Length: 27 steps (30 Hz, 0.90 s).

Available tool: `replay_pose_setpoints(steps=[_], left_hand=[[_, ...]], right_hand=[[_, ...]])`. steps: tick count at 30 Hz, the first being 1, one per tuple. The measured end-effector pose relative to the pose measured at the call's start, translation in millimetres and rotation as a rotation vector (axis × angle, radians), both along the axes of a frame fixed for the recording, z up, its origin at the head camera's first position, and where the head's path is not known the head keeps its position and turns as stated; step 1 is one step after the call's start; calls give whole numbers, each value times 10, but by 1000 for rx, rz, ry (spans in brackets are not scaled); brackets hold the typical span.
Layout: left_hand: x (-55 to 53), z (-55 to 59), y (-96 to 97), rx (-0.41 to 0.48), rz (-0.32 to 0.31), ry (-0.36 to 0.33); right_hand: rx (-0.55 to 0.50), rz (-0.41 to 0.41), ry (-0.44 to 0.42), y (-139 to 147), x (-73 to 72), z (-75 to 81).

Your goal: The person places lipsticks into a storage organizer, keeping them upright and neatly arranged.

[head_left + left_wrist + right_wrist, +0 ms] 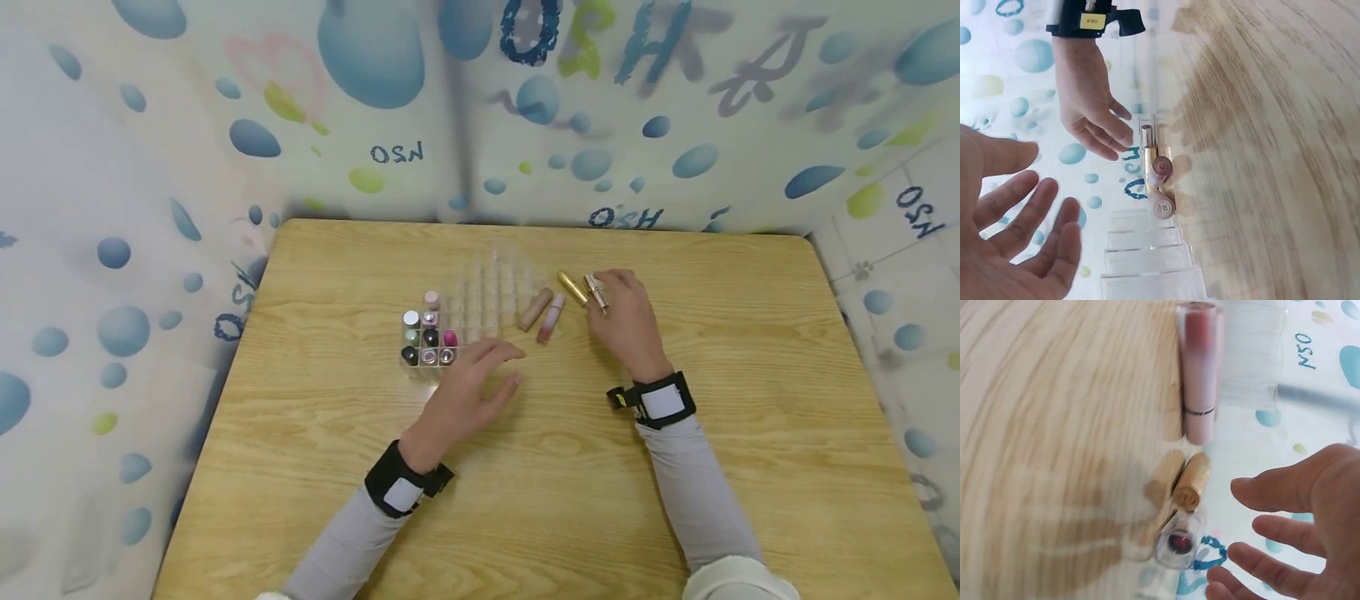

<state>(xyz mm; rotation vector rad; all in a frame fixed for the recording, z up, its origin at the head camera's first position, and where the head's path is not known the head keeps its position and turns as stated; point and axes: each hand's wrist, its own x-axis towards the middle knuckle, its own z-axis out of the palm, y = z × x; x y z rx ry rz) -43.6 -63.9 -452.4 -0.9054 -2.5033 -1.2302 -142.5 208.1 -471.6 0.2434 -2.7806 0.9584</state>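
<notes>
My right hand [626,325] hovers just over the far lipstick, its fingers loosely extended and, in the right wrist view, apart from the clear-capped lipstick [1180,540]. Beside that one lies a gold lipstick tube [573,287]. A pink lip gloss tube [551,318] and a brownish tube [536,309] lie farther left, nearer the organizer. My left hand [465,396] is held in front of the clear stepped organizer [491,287], fingers spread and holding nothing. Several small cosmetic bottles [430,337] stand in the organizer's left compartments.
The wooden table [540,492] extends in front of and to both sides of the items. A wall covering with blue and green drops [592,164] rises behind the table's far edge.
</notes>
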Motion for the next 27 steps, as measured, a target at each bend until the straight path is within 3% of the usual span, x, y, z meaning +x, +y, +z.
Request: replay_pose_setpoints(steps=[11,21,27], left_hand=[[25,-100,117,-189,-59,-118],[6,-160,145,-250,-54,-185],[-14,-177,154,-220,-41,-151]], right_hand=[[-6,-76,-179,253,-18,-186],[25,-52,-171,380,91,-92],[15,-10,-145,361,207,10]])
